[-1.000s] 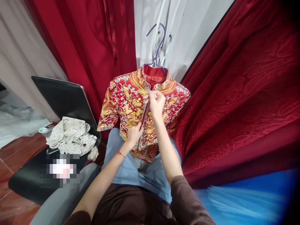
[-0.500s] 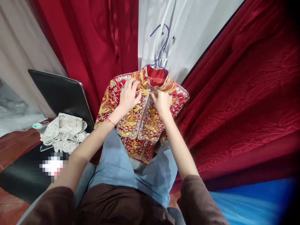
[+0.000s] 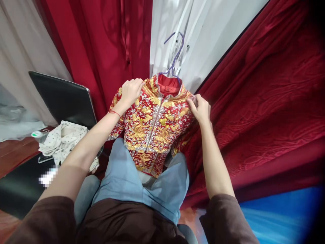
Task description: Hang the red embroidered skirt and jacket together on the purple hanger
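A red jacket [image 3: 154,122] with dense gold and silver embroidery and a stand-up collar is on a purple hanger [image 3: 175,54] in front of me. Its front edges meet along the middle, and the red lining shows inside the neck. My left hand [image 3: 132,90] is closed on the jacket's shoulder at the left, fingers over the top. At the other shoulder my right hand [image 3: 201,107] pinches the cloth between thumb and fingers. The jacket's lower part hangs between my knees.
Left of me stands a black chair [image 3: 63,96] with a white dotted garment [image 3: 63,139] on its seat. Beside that garment is a small container with a green-marked lid [image 3: 38,134]. Red curtains [image 3: 266,112] hang to the right and behind, with white cloth between them.
Both hands have moved apart from the jacket's upper front, out to its two shoulders. The right hand has let go near the collar. The shoulders are now gripped.
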`<action>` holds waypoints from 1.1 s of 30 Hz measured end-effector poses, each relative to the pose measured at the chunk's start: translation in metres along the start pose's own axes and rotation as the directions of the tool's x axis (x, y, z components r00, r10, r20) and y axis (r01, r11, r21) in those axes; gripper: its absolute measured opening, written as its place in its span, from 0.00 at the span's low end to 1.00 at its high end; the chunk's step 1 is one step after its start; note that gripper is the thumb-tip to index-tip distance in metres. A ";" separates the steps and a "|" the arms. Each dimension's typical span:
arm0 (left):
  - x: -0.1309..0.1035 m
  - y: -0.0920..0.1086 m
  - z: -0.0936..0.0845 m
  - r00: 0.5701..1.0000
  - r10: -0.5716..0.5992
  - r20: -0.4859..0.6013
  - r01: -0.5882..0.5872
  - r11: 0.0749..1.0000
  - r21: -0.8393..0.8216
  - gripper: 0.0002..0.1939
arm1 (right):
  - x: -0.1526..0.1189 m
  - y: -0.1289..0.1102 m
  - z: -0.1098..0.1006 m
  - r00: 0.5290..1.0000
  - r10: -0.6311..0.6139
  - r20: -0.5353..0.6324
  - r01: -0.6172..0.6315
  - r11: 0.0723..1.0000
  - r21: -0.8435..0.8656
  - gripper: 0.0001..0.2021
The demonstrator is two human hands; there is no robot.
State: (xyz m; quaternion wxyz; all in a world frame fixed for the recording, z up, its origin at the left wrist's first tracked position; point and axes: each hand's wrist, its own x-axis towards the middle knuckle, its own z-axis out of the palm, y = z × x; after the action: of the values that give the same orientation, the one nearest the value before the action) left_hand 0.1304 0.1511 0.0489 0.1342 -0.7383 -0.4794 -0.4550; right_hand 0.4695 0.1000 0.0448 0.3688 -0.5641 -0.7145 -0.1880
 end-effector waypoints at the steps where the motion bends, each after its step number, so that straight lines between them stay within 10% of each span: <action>1: 0.006 0.001 -0.002 1.000 -0.022 -0.004 0.022 1.000 -0.009 0.26 | 0.002 -0.001 -0.002 1.000 0.015 -0.026 -0.015 1.000 -0.005 0.28; 6: 0.031 -0.016 -0.006 0.995 -0.101 0.000 0.100 0.991 -0.086 0.27 | 0.005 -0.009 -0.003 0.979 0.082 -0.186 -0.077 0.996 0.036 0.28; 12: 0.010 -0.044 0.007 0.952 -0.290 0.096 0.294 0.956 -0.027 0.28 | -0.003 0.005 0.016 0.982 0.179 -0.054 -0.169 0.972 0.163 0.30; 33: -0.013 -0.024 -0.007 0.940 -0.340 -0.026 0.341 0.939 0.054 0.26 | 0.001 0.004 0.033 0.935 0.326 -0.142 -0.284 0.925 0.251 0.29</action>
State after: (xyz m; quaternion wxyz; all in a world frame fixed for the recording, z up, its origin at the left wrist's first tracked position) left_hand 0.1051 0.1514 0.0363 0.0785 -0.6364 -0.6116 -0.4635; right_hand 0.4628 0.1248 0.0233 0.5190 -0.6034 -0.5978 -0.0960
